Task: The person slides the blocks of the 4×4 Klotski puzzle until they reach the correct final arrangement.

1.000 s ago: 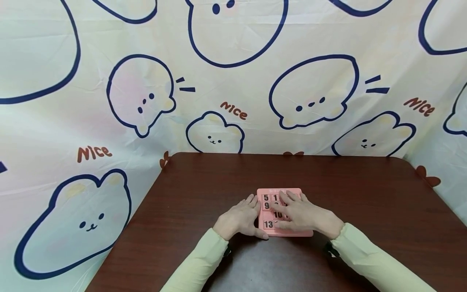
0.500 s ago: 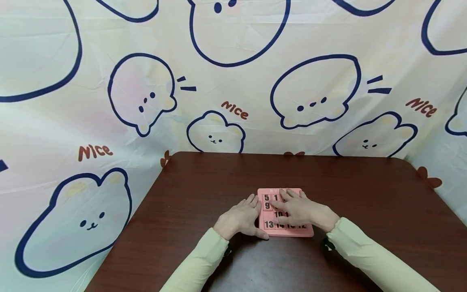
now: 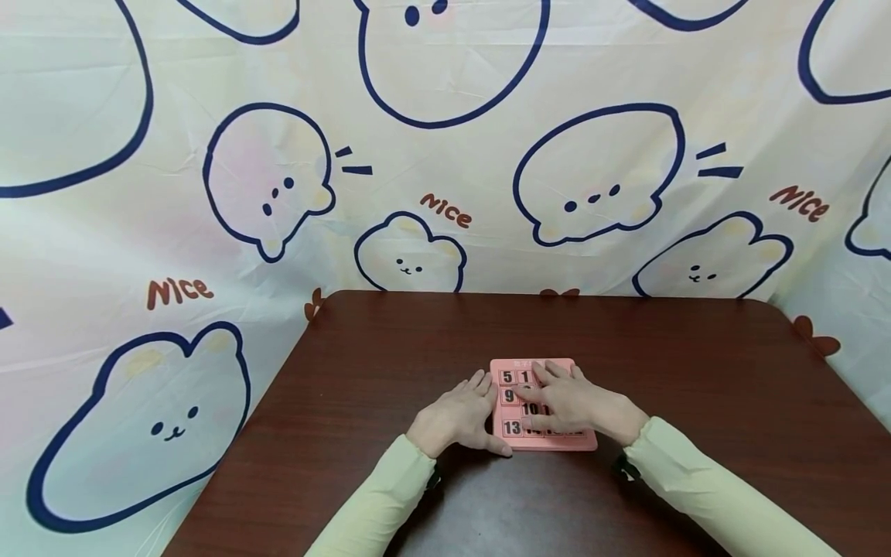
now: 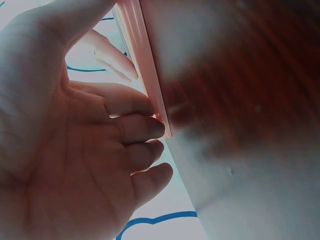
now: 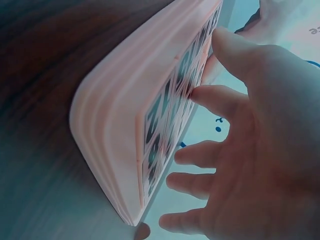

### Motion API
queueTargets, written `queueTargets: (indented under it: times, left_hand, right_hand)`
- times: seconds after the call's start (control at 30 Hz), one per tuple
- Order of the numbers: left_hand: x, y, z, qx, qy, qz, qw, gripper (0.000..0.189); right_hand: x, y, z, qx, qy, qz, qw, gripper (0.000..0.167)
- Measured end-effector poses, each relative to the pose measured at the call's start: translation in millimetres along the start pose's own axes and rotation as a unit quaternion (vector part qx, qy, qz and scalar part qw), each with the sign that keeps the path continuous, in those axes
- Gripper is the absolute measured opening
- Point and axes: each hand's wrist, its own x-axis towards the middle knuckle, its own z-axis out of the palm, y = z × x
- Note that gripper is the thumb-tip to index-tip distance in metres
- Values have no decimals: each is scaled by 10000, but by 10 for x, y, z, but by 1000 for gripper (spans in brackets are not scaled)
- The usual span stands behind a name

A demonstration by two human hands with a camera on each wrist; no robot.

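Nearest, two pale green sleeves (image 3: 379, 495) reached in over the counter (image 3: 390, 356), a dark object (image 3: 629, 467) showing under the right cuff. Beyond the cuffs, the hands were apart from each other, neither curled round anything. The left hand (image 3: 454, 418) lay with fingers extended along the left edge of a pink number board (image 3: 510, 410), its thumb at the near left corner. The right hand (image 3: 574, 398) spread its fingers over the board's face, hiding many tiles; its index fingertip appeared to touch them. The board lay flat on the dark brown wood, between the hands, with 5, 1, 9, 10 and 13 readable. Past the counter's far edge hung a pale cloth (image 3: 487, 155) printed with blue-outlined bears and the word "Nice".
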Motion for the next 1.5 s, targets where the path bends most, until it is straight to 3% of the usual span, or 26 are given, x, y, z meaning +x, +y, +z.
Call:
queueTargets:
  times: [0.37, 0.83, 0.97, 1.2, 1.5]
  left_hand:
    - [19, -4, -8, 11, 11, -24, 10000, 111]
    - [28, 4, -9, 36, 98, 41, 9999, 112]
    - [30, 11, -11, 21, 94, 35, 9999, 112]
    - [27, 26, -5, 73, 91, 69, 9999, 111]
    - [1, 16, 3, 132, 48, -2, 9999, 112]
  right_hand:
    - [-92, -66, 21, 69, 77, 34, 9999, 62]
    - [-189, -59, 83, 50, 302, -343, 9989, 63]
    - [-196, -56, 82, 97, 250, -287, 9992, 62]
    - [-109, -1, 13, 277, 184, -80, 9994, 60]
    - [141, 119, -63, 422, 207, 111, 9988, 62]
